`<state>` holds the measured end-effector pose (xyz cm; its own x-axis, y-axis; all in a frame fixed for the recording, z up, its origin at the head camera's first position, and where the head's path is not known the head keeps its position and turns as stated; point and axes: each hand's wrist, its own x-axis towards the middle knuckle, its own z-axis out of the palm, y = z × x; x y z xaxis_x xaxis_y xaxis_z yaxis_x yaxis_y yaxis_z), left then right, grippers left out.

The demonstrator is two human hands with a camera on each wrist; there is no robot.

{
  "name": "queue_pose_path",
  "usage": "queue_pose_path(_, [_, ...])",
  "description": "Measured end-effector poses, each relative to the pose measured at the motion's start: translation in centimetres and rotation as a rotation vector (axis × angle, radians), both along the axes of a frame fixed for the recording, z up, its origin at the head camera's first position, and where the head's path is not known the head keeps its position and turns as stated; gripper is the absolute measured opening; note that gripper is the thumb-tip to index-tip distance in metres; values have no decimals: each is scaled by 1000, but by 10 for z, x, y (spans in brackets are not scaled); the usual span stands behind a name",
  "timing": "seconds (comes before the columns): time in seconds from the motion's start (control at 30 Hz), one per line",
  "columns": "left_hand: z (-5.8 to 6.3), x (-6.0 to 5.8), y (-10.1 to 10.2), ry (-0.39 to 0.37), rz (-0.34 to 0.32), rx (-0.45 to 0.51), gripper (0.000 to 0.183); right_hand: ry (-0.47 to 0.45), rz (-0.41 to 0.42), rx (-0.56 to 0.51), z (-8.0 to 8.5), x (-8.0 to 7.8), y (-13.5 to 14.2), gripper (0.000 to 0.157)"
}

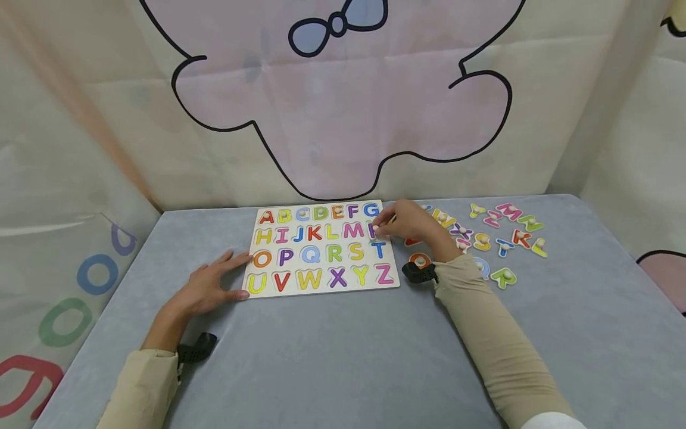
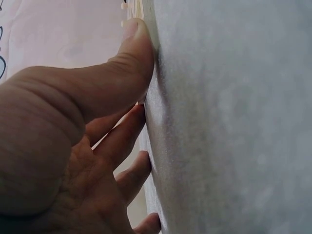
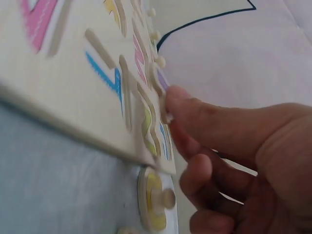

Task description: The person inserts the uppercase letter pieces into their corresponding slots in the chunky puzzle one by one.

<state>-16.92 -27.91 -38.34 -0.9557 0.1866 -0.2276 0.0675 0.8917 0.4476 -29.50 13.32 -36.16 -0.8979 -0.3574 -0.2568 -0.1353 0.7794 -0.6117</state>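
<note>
A pale wooden alphabet puzzle board with coloured letters lies on the table. My left hand rests at its left edge, fingers spread, the index finger and thumb touching the edge. My right hand is over the board's right side, by the end of the second row. Between thumb and fingertips it pinches a purple letter piece, seen edge-on in the right wrist view; which letter it is I cannot tell. Small knobs stand up on a few letters, such as the red A.
Several loose letter pieces with knobs lie right of the board, among them a green R, a red K and an orange ring-shaped piece beside my right wrist. The grey table meets a printed cloth backdrop behind the board.
</note>
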Motion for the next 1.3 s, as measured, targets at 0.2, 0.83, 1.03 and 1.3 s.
queue_pose_path(0.2, [1,0,1,1,8,6,85,18,-38,39,4,-16,-19,23])
queue_pose_path(0.83, [-2,3,1,25,0,4,83,19,-147,-12,-8,-50,-62,13])
queue_pose_path(1.03, [-4,3,3,2,11,6,86,19,-124,-30,-6,-48,-53,24])
queue_pose_path(1.3, [-1,2,1,8,-1,-22,84,91,-107,-28,18,-21,-8,34])
